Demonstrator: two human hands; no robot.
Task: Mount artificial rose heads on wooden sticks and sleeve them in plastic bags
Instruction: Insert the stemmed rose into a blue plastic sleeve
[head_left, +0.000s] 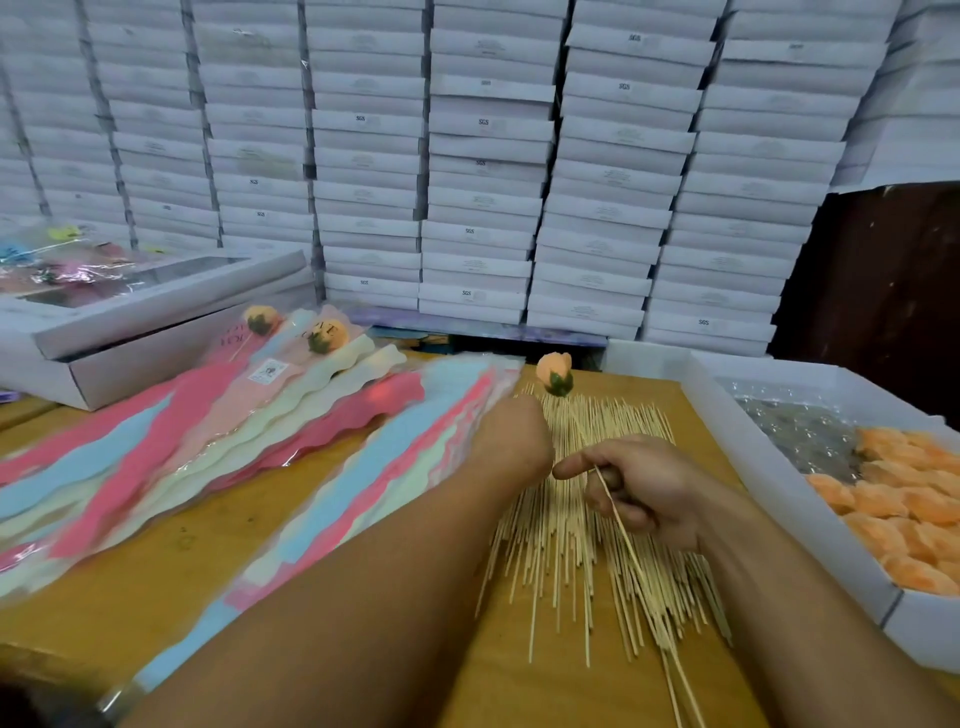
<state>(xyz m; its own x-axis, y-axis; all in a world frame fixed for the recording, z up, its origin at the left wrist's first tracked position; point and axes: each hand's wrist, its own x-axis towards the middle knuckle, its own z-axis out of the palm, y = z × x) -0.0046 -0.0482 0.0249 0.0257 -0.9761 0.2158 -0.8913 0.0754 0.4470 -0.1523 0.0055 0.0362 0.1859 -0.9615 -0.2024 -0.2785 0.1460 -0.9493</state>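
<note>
White boxes (488, 171), stacked wall-high behind the table (130, 597). Plastic bags (358, 483), pastel, fanned out at left. Tray (727, 415) of loose orange rose heads (904, 499), right. Wooden sticks (576, 551), heaped at centre. Right hand (644, 493) pinches one stick carrying a mounted rose (555, 374). Left hand (511, 441) reaches for the bags, its grip hidden. Mounting looks done; sleeving likely follows, needing a bag opened.

We have a single head-worn, wide-angle view, looking forward and down over a wooden table (561, 691) close below us. Both forearms reach in from the bottom edge. Stacked white boxes (483, 171) fill the background.
</note>
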